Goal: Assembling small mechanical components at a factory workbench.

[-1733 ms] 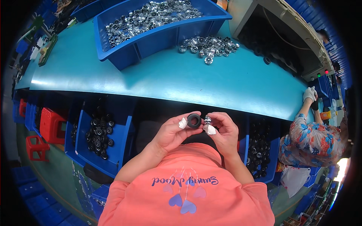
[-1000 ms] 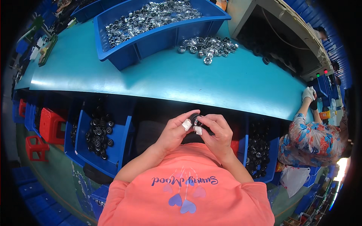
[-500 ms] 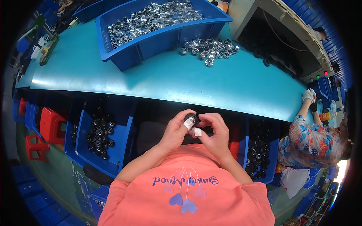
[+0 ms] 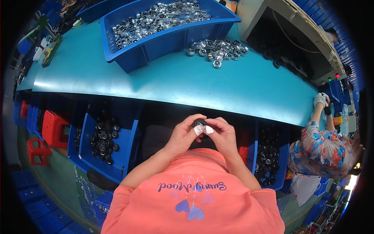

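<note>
Close in front of my body, just short of the bench edge, both hands hold one small round black wheel-like part (image 4: 200, 121). My left hand (image 4: 182, 135) is closed around its left side, the thumb pressed on its near face. From the other side my right hand (image 4: 223, 135) grips it, its thumb beside the left one. White wrapping covers both thumb tips and hides much of the part. On the bench ahead lies a loose heap of clear and black wheel-like pieces (image 4: 220, 50), near a large blue bin (image 4: 167, 46) filled with similar ones.
Below the bench (image 4: 167, 87), a blue bin (image 4: 126, 150) of black wheels stands at my left, another bin (image 4: 253, 156) at my right. A boxy machine (image 4: 249, 19) with a dark opening stands far right. A person (image 4: 323, 150) in a floral top works there. Red stools (image 4: 54, 128) stand left.
My right thumb and fingers have closed in on the black part, and the thumb now meets the left thumb. The part has tilted, showing less of its face.
</note>
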The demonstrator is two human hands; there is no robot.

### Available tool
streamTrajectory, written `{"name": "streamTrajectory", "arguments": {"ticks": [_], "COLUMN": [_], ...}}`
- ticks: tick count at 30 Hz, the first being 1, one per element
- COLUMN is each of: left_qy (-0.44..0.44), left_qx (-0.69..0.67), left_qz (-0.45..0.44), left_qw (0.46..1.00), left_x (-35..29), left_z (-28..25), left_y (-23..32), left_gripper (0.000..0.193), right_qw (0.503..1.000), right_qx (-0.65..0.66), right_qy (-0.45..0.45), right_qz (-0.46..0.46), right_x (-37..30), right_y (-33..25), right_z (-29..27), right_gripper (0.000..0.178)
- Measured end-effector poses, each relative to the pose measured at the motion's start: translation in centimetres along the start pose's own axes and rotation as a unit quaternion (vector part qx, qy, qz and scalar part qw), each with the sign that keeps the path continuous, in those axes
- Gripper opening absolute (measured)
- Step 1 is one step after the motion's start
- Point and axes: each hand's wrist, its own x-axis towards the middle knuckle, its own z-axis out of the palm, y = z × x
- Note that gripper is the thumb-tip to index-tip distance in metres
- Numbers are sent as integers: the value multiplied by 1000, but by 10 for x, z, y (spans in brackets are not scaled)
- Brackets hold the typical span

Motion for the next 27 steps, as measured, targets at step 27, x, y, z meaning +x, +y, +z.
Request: {"name": "streamTrajectory", "arguments": {"ticks": [27], "left_qy": [-26], "left_qx": [46], "left_qz": [-45], "left_qw": [998], "left_x": [1], "left_z": [-16], "left_y": [-1], "left_gripper": [42], "right_qw": [999], "right_qx": [-15], "right_qy": [5], "right_qz": [41], "right_x": [5], "right_y": [16], "right_z": [4], "right_gripper": [25]}}
